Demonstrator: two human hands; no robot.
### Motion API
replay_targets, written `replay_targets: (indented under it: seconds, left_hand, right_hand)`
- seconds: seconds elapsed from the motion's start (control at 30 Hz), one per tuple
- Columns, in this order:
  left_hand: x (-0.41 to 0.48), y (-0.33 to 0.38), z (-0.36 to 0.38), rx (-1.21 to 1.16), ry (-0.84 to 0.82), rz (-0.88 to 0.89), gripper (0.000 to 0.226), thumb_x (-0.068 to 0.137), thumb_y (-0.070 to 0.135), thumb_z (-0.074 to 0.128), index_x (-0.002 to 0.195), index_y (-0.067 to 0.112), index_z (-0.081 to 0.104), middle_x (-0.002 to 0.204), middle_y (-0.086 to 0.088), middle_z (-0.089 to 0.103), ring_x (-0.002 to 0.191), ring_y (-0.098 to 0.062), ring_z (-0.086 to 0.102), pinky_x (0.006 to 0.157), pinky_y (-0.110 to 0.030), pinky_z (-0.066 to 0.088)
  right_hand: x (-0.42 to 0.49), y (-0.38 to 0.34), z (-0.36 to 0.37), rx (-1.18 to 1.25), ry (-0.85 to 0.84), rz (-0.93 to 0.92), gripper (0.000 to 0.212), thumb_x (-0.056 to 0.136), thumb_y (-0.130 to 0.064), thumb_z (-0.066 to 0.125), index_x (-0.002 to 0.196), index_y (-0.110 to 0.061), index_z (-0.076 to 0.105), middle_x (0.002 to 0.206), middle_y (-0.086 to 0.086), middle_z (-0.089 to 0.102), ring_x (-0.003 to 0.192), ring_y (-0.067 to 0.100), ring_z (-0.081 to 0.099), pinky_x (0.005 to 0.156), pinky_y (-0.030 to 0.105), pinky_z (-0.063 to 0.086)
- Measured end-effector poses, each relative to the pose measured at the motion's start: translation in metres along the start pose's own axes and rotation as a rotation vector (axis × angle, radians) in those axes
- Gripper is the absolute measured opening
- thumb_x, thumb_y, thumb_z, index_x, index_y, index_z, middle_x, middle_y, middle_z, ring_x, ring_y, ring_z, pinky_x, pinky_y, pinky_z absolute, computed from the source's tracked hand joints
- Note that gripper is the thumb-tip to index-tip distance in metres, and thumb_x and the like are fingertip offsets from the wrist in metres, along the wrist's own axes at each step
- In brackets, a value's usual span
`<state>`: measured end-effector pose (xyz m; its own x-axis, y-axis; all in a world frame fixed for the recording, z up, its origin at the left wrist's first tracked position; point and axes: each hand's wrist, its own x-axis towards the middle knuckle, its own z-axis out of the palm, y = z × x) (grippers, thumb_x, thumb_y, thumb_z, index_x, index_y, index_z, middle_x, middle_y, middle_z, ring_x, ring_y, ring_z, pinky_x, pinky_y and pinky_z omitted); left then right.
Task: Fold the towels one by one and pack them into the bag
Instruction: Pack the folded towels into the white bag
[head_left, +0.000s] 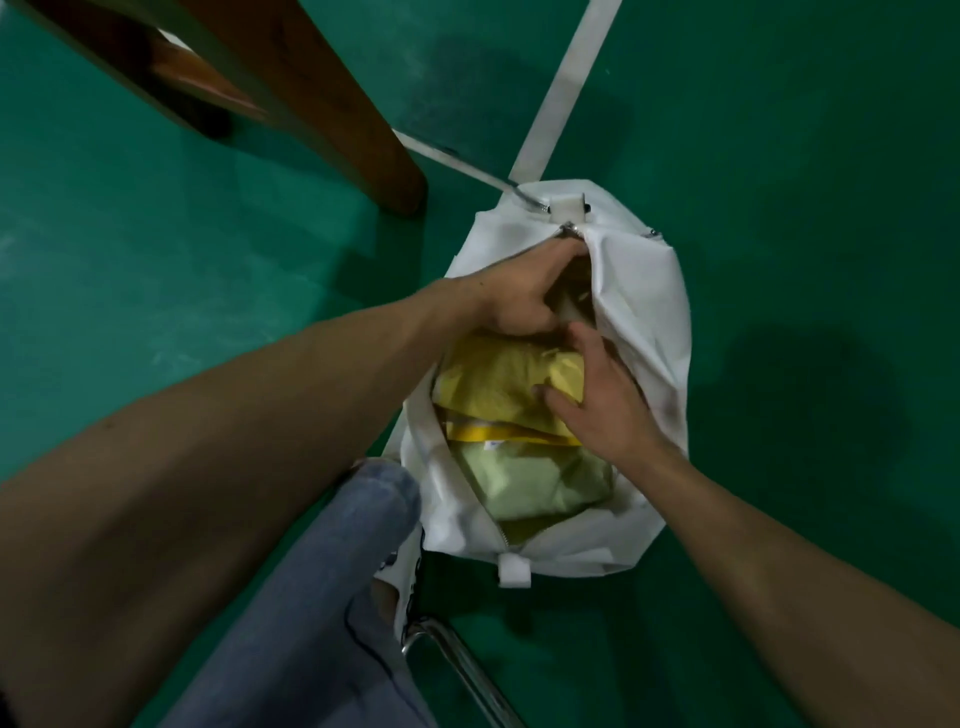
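Hands both working in white bag, center frame: left hand curled, contents hidden; right hand flat, pressing yellow towel. Green towel packed too; bag looking nearly full, zip pending.

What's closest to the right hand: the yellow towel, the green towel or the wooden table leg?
From the right hand:
1. Yellow towel, under its fingers, inside the bag.
2. Green towel, just below it, nearer the person.
3. Wooden table leg, far up-left on the floor.

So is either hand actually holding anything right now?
Neither visibly grips. Right hand presses flat on the yellow towel in the white bag; left hand reaches inside, fingertips hidden.
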<state>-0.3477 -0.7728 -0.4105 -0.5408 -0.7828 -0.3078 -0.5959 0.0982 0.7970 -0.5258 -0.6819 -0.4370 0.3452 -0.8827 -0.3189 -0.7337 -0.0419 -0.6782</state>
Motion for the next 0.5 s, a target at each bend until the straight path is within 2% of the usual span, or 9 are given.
replay_targets:
  seconds: [0.1, 0.2, 0.23, 0.33, 0.43, 0.5]
  left_hand:
    - [0.010, 0.000, -0.006, -0.004, -0.012, -0.046, 0.077, 0.077, -0.001, 0.065, 0.144, 0.004, 0.027, 0.144, -0.012, 0.036, 0.133, -0.020, 0.034, 0.101, -0.011, 0.023]
    - [0.012, -0.002, -0.009, 0.012, -0.026, -0.071, 0.077, 0.076, -0.007, 0.060, 0.144, 0.005, 0.026, 0.143, -0.012, 0.037, 0.130, -0.017, 0.034, 0.097, -0.007, 0.023]
    - [0.013, -0.002, -0.011, 0.020, -0.026, -0.070, 0.077, 0.076, -0.009, 0.059, 0.144, 0.004, 0.026, 0.143, -0.012, 0.037, 0.130, -0.016, 0.034, 0.096, -0.007, 0.023]
    - [0.016, -0.004, -0.016, 0.028, -0.018, -0.056, 0.077, 0.074, -0.010, 0.056, 0.143, 0.007, 0.028, 0.141, -0.012, 0.040, 0.130, -0.021, 0.039, 0.100, -0.016, 0.032]
    - [0.017, -0.005, -0.019, 0.035, -0.073, -0.095, 0.080, 0.074, -0.008, 0.057, 0.144, 0.012, 0.023, 0.138, -0.010, 0.040, 0.124, -0.020, 0.042, 0.096, -0.021, 0.040]
    - [0.014, -0.005, -0.016, 0.040, -0.135, -0.132, 0.086, 0.075, 0.001, 0.066, 0.144, 0.017, 0.018, 0.139, -0.008, 0.039, 0.125, -0.023, 0.044, 0.101, -0.031, 0.044]
  right_hand:
    - [0.004, -0.002, -0.002, 0.036, 0.081, 0.013, 0.071, 0.087, -0.035, 0.070, 0.144, -0.029, 0.027, 0.144, 0.000, 0.046, 0.125, 0.023, 0.052, 0.103, 0.043, 0.045]
    - [0.021, -0.008, -0.014, 0.096, 0.145, 0.052, 0.078, 0.085, -0.037, 0.072, 0.145, -0.040, 0.021, 0.148, 0.004, 0.043, 0.111, 0.026, 0.063, 0.096, 0.050, 0.051]
    - [0.026, -0.008, -0.018, 0.055, 0.149, 0.052, 0.083, 0.084, -0.040, 0.072, 0.145, -0.043, 0.017, 0.149, 0.006, 0.041, 0.113, 0.029, 0.062, 0.096, 0.053, 0.051]
    - [0.039, -0.004, -0.030, -0.086, 0.083, -0.012, 0.096, 0.081, -0.039, 0.073, 0.151, -0.040, 0.007, 0.154, 0.010, 0.034, 0.132, 0.034, 0.045, 0.104, 0.053, 0.044]
    - [0.046, -0.005, -0.043, -0.029, 0.008, -0.045, 0.106, 0.080, -0.033, 0.076, 0.152, -0.039, -0.001, 0.157, 0.009, 0.030, 0.136, 0.032, 0.043, 0.107, 0.050, 0.042]
    - [0.049, -0.008, -0.050, -0.001, -0.024, -0.017, 0.113, 0.079, -0.032, 0.079, 0.151, -0.042, -0.007, 0.155, 0.010, 0.033, 0.134, 0.030, 0.045, 0.109, 0.047, 0.041]
